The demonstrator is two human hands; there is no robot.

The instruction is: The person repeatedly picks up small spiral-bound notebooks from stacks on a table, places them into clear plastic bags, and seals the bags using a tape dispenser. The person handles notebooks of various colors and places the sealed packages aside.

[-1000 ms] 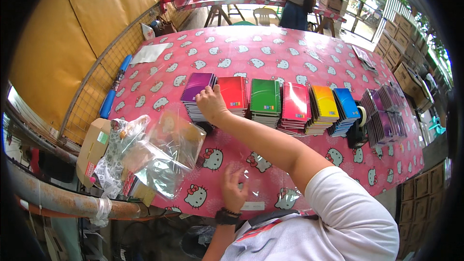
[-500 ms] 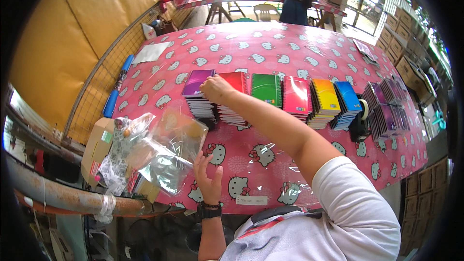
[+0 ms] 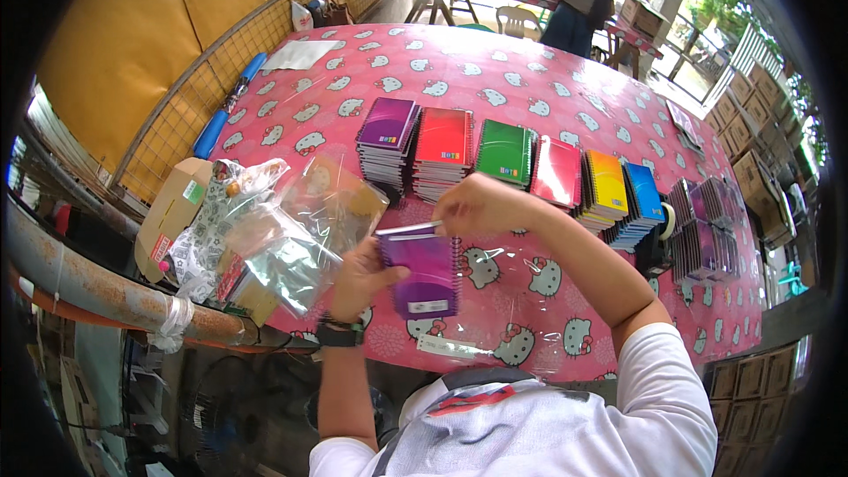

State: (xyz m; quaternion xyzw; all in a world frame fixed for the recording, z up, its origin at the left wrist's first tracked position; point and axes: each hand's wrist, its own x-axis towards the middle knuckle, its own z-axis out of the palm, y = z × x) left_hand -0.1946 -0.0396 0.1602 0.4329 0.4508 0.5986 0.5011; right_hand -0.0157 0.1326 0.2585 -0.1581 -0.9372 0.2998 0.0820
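A purple spiral notebook [image 3: 428, 287] is upright in front of me, over the near part of the table. My left hand [image 3: 356, 281] grips its left side, thumb across the cover. At its top right corner, the fingers of my right hand [image 3: 481, 205] pinch the edge. Beyond my hands a row of notebook stacks runs left to right: purple [image 3: 389, 121], red [image 3: 444, 134], green [image 3: 503, 148], pinkish red [image 3: 557, 168], yellow [image 3: 606, 184] and blue [image 3: 644, 192]. Clear plastic sleeves [image 3: 296, 252] lie left of my left hand.
A black tape dispenser [image 3: 652, 250] stands beside the blue stack, with bundled purple notebooks [image 3: 702, 243] further right. An opened cardboard box [image 3: 168, 225] sits at the left edge. A paper strip [image 3: 449, 347] lies near the front edge. A person [image 3: 579, 0] stands at the far table.
My right hand has come back from the purple stack toward me, bringing a purple notebook. My left hand has taken hold of it. The view has shifted slightly.
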